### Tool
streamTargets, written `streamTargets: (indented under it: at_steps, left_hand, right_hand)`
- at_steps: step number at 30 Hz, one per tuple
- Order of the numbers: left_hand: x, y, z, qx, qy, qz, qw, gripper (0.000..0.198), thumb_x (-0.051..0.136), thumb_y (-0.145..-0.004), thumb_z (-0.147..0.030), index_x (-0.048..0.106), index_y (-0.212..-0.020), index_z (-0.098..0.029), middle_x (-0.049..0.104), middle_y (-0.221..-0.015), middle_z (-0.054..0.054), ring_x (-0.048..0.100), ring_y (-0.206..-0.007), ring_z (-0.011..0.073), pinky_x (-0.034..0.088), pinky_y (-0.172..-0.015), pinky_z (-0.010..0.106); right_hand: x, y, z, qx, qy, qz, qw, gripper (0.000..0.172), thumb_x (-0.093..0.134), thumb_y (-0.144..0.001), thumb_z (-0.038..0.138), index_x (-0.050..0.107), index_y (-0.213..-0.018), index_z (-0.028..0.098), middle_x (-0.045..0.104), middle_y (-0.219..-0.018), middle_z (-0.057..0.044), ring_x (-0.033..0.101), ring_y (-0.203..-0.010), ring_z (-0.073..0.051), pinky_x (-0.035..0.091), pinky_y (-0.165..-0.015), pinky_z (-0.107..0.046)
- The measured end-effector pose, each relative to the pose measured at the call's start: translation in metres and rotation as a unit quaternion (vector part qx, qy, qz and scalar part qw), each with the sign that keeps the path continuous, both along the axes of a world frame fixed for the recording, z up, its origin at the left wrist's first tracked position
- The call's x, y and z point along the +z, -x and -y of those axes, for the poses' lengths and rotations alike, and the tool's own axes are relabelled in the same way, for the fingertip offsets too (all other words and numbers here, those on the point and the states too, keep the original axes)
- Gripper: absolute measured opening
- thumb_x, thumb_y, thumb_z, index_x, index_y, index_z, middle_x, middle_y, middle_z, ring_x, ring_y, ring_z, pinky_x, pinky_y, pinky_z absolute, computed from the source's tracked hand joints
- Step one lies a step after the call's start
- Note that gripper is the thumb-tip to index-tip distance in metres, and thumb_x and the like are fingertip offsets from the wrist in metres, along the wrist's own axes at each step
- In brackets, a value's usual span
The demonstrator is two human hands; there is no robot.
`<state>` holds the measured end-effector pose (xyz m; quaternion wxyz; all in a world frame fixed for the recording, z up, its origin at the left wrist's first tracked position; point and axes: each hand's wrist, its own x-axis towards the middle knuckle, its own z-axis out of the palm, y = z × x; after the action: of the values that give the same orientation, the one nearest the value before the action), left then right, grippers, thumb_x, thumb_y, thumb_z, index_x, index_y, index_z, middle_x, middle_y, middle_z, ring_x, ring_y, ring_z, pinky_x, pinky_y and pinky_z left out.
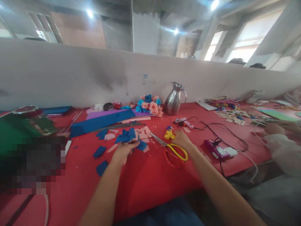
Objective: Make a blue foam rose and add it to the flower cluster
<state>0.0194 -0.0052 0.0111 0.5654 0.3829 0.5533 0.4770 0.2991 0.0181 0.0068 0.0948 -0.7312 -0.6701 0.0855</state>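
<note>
My left hand is closed around a bunch of blue foam petals, held just above the red table. My right hand reaches forward over the table, its fingers blurred, beside a small yellow glue gun. Yellow-handled scissors lie just under and left of that wrist. Loose blue foam pieces and pink scraps are scattered around the left hand.
A steel jug and a cluster of pink and blue foam flowers stand at the back by the white partition. Blue and purple foam sheets lie left. A purple device with black cables lies right. Another person's hand is at the far right.
</note>
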Motion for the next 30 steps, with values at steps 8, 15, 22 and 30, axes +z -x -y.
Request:
streamTargets:
  at_steps: [8, 15, 22, 30]
  left_hand:
    - [-0.004, -0.013, 0.006, -0.046, -0.026, -0.046, 0.998, 0.026, 0.081, -0.042, -0.024, 0.060, -0.057, -0.018, 0.059, -0.057, -0.001, 0.050, -0.056, 0.0126, 0.035, -0.049, 0.023]
    - [-0.021, -0.018, -0.001, -0.054, -0.109, -0.092, 0.988, 0.021, 0.076, -0.043, -0.016, 0.059, -0.053, -0.020, 0.060, -0.055, -0.002, 0.055, -0.057, 0.0161, 0.042, -0.057, 0.027]
    - [-0.034, -0.013, -0.006, -0.085, -0.140, -0.169, 0.972, 0.016, 0.076, -0.049, -0.019, 0.061, -0.056, -0.020, 0.063, -0.056, 0.001, 0.057, -0.056, 0.0178, 0.042, -0.057, 0.028]
    - [-0.037, -0.013, -0.009, -0.096, -0.150, -0.196, 0.964, 0.015, 0.076, -0.050, -0.020, 0.062, -0.055, -0.020, 0.064, -0.057, 0.002, 0.058, -0.058, 0.0185, 0.044, -0.060, 0.029]
  right_hand:
    - [0.029, -0.003, 0.019, 0.005, -0.048, -0.059, 0.997, 0.024, 0.050, -0.080, 0.023, 0.058, -0.100, 0.013, 0.064, -0.097, -0.013, 0.059, -0.088, -0.024, 0.043, -0.069, -0.030]
    - [0.032, 0.026, 0.092, 0.142, 0.153, -0.371, 0.905, 0.033, 0.056, -0.080, 0.046, 0.061, -0.093, 0.016, 0.060, -0.067, -0.001, 0.054, -0.054, -0.012, 0.042, -0.049, -0.023]
    - [0.011, 0.049, 0.101, 0.168, 0.120, -0.390, 0.897, 0.031, 0.051, -0.085, 0.046, 0.060, -0.096, 0.019, 0.050, -0.054, 0.004, 0.046, -0.046, -0.010, 0.036, -0.044, -0.021]
    - [0.013, 0.053, 0.102, 0.149, 0.130, -0.366, 0.909, 0.040, 0.051, -0.083, 0.052, 0.049, -0.062, 0.019, 0.048, -0.049, 0.003, 0.045, -0.044, -0.009, 0.033, -0.042, -0.021]
